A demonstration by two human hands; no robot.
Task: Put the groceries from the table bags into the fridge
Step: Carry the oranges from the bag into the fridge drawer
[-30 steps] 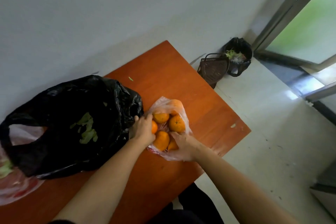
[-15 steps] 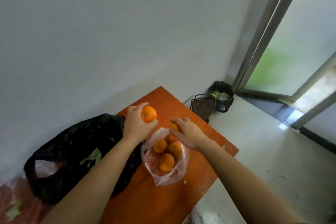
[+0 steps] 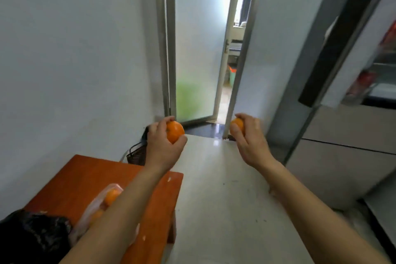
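My left hand (image 3: 162, 146) grips an orange (image 3: 174, 131), held up in the air past the table's far corner. My right hand (image 3: 249, 138) grips a second orange (image 3: 236, 124), mostly hidden by its fingers, over the floor. A clear plastic bag (image 3: 96, 210) with more oranges lies on the orange-brown table (image 3: 70, 180), partly behind my left forearm. A black bag (image 3: 32, 238) sits at the table's near left. The fridge (image 3: 353, 135) stands at the right with its upper door open and shelves showing.
A dark basket (image 3: 136, 154) stands on the floor beyond the table by the white wall. A frosted glass door (image 3: 195, 49) ahead stands ajar. Pale tiled floor (image 3: 225, 188) runs between the table and the fridge.
Both hands have lifted away from the clear bag, each with an orange. The view has swung up and right from the table toward the door and fridge.
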